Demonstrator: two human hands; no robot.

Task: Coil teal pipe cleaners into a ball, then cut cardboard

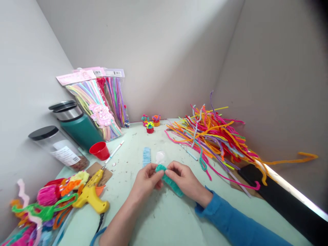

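Both hands meet over the pale green table (164, 218) on a teal coiled pipe-cleaner piece (170, 181). My left hand (147, 179) pinches its upper end with fingers closed. My right hand (183, 179), in a blue sleeve, grips the piece along its length. Just beyond the hands lie a light blue coiled piece (146, 155) and a small white fluffy piece (160, 156).
A loose pile of coloured pipe cleaners (212, 136) spreads at the right. A yellow glue gun (91, 194), a red cup (99, 150), a teal bottle (77, 126), a clear jar (57, 145), packs of pipe cleaners (102, 102) and pipe-cleaner shapes (46, 205) stand left. Small finished figures (150, 123) sit at the back.
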